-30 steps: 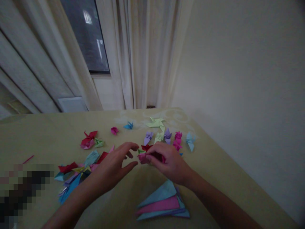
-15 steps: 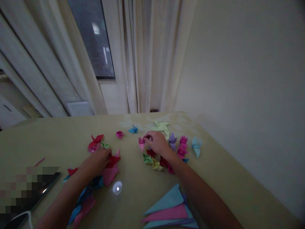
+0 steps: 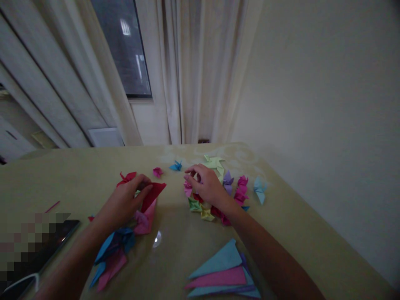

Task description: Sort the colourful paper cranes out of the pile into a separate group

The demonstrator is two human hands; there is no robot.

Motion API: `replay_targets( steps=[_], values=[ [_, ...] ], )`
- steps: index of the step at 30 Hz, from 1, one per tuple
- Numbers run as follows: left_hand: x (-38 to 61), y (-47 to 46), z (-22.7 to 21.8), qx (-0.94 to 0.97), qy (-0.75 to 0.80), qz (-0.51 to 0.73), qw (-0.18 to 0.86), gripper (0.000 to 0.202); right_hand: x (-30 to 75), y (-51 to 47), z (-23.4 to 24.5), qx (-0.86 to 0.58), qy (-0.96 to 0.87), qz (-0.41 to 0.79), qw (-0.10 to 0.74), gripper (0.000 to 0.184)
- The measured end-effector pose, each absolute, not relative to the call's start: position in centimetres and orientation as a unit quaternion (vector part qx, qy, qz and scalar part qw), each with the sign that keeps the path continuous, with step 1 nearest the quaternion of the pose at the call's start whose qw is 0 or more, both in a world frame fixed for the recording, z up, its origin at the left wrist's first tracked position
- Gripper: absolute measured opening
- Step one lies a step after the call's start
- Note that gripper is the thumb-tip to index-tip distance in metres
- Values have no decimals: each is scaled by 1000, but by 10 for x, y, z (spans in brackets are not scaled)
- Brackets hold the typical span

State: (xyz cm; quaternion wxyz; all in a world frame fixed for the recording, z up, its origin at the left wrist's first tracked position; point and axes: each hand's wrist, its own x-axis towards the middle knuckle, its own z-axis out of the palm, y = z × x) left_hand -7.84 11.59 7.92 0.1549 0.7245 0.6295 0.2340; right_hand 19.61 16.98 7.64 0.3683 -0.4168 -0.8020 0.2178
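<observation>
My left hand point(image 3: 125, 200) pinches a red folded paper piece point(image 3: 152, 194) and lifts it off a heap of pink and blue folded papers point(image 3: 117, 250). My right hand point(image 3: 204, 185) rests fingers-down over a pink folded paper figure point(image 3: 188, 188), its fingertips loosely spread; whether it grips the figure is unclear. Around that hand lie several small origami figures: green point(image 3: 194, 204), yellow point(image 3: 206, 214), purple point(image 3: 228, 180) and magenta point(image 3: 241, 189).
A stack of teal and pink paper triangles point(image 3: 223, 271) lies near the front edge. More figures sit farther back: light green point(image 3: 214, 162), blue point(image 3: 176, 166), light blue point(image 3: 259, 188). A dark phone point(image 3: 46, 246) lies at the left. Wall at right, curtains behind the table point(image 3: 78, 175).
My left hand went left to the paper heap and now lifts a red piece. My right hand reached away to the figures and has loosened its fingers over the pink one.
</observation>
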Motion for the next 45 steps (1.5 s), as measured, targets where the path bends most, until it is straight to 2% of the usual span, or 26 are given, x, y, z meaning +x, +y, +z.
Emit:
replay_targets(
  steps=[3, 8, 10, 12, 14, 15, 17, 18, 20, 25, 28, 30, 34, 36, 39, 41, 45],
  values=[
    [-53, 103, 95, 722, 603, 302, 155, 33, 184, 148, 88, -316, -801, 326, 391, 29],
    [-22, 84, 109, 726, 533, 383, 204, 32, 185, 126, 107, -299, -788, 337, 420, 8],
    [-17, 79, 112, 732, 508, 375, 255, 32, 196, 119, 117, -312, -760, 347, 452, 9],
    [-13, 73, 115, 741, 480, 348, 314, 34, 212, 109, 126, -320, -743, 367, 460, 20],
    [-7, 67, 119, 746, 456, 330, 356, 37, 230, 96, 133, -328, -750, 381, 430, 31],
    [-4, 64, 121, 750, 445, 321, 368, 37, 239, 88, 134, -333, -763, 378, 404, 31],
    [-1, 60, 124, 776, 421, 275, 381, 35, 257, 72, 133, -346, -800, 342, 351, 16],
    [-2, 60, 124, 793, 411, 239, 382, 33, 266, 64, 130, -355, -815, 320, 328, 10],
    [-14, 67, 121, 816, 415, 166, 367, 29, 282, 50, 118, -387, -818, 307, 293, 15],
    [-68, 100, 86, 791, 575, 34, 206, 25, 311, 22, 64, -510, -717, 400, 256, 24],
    [-85, 110, 63, 784, 595, -42, 172, 25, 318, 10, 36, -548, -672, 433, 246, 29],
    [-87, 112, 54, 784, 593, -53, 175, 24, 320, 6, 27, -570, -678, 406, 223, 30],
    [-85, 113, 47, 769, 606, -62, 192, 17, 325, 7, 34, -610, -729, 270, 155, 36],
    [-86, 114, 47, 762, 613, -64, 198, 14, 325, 11, 44, -610, -745, 223, 153, 41],
    [-88, 116, 54, 770, 607, -37, 193, 7, 316, 22, 61, -578, -771, 199, 180, 38],
    [-87, 116, 64, 784, 587, 34, 198, 4, 302, 32, 73, -542, -792, 195, 203, 31],
    [-74, 111, 83, 773, 518, 261, 256, 26, 266, 55, 98, -466, -819, 216, 255, 26]
  ],
)
